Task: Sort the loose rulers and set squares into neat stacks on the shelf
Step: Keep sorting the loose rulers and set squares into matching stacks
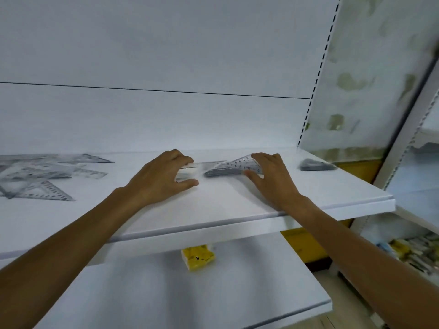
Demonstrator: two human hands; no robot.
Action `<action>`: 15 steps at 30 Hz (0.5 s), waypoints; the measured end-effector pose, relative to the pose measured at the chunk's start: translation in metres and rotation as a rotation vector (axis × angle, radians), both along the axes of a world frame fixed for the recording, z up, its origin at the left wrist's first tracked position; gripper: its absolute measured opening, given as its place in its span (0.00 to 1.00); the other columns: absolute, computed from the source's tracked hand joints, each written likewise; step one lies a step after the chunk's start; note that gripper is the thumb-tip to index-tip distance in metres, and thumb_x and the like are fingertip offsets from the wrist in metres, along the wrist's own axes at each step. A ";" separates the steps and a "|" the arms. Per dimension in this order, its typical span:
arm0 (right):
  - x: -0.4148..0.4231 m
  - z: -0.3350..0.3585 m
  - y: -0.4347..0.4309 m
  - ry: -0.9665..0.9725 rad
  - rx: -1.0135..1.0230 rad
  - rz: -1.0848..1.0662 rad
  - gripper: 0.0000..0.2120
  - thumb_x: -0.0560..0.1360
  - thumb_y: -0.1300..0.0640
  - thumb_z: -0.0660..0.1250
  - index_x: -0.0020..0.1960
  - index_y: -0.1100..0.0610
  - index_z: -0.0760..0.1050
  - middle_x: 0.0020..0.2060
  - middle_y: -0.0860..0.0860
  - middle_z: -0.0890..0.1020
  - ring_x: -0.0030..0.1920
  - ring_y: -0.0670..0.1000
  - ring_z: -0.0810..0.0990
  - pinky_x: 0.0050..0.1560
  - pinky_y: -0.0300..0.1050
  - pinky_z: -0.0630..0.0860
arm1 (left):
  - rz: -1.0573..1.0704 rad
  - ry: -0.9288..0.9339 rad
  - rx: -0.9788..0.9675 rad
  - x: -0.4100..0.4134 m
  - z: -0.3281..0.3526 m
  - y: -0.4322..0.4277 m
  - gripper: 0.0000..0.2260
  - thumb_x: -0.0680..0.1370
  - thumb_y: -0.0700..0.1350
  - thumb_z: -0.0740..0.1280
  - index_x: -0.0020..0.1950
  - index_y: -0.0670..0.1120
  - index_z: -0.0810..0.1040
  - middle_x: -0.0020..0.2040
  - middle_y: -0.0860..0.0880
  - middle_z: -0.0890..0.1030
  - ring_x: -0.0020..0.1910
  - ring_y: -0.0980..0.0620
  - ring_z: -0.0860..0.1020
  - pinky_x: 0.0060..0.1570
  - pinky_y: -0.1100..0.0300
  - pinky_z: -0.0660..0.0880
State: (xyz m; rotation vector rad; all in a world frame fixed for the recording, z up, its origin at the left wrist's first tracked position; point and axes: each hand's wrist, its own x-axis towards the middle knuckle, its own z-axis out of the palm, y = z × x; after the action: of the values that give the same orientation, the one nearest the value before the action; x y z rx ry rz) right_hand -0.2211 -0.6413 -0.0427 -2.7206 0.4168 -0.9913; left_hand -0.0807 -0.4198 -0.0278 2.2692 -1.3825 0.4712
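On the white shelf [237, 205] both hands frame a small pile of clear set squares and rulers [219, 170]. My right hand [273, 179] grips a clear set square [242, 163], tilted up off the pile, between fingers and thumb. My left hand [164, 176] has its fingers curled over the left end of a clear ruler [197, 165], thumb flat on the shelf. A loose heap of clear set squares and rulers [42, 176] lies scattered at the far left. A neat dark stack of set squares [316, 165] sits at the shelf's right end.
The shelf's back panel is plain white, and a slotted upright [316, 79] bounds it on the right. A lower shelf [190, 300] below holds a yellow packet [198, 257]. More goods sit on shelving at the lower right [413, 252].
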 end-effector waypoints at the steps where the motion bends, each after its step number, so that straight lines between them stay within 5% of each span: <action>1: -0.006 0.001 -0.009 -0.020 0.014 -0.025 0.23 0.76 0.50 0.64 0.66 0.60 0.69 0.63 0.55 0.74 0.62 0.55 0.67 0.60 0.41 0.62 | -0.017 0.005 -0.010 -0.004 -0.001 -0.011 0.23 0.72 0.58 0.67 0.64 0.49 0.72 0.58 0.53 0.74 0.58 0.54 0.71 0.55 0.59 0.68; 15: -0.060 0.013 -0.168 -0.007 0.022 -0.180 0.21 0.73 0.53 0.68 0.63 0.60 0.72 0.61 0.56 0.76 0.60 0.58 0.68 0.60 0.47 0.65 | -0.122 0.016 0.028 -0.055 -0.008 -0.154 0.23 0.72 0.57 0.67 0.64 0.50 0.73 0.60 0.53 0.74 0.60 0.54 0.69 0.59 0.58 0.68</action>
State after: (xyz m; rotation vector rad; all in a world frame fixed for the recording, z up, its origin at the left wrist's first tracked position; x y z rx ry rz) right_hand -0.2814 -0.8088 -0.0300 -2.6964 0.6779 -1.0328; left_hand -0.1353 -0.5733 -0.0360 2.1893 -1.5185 0.3957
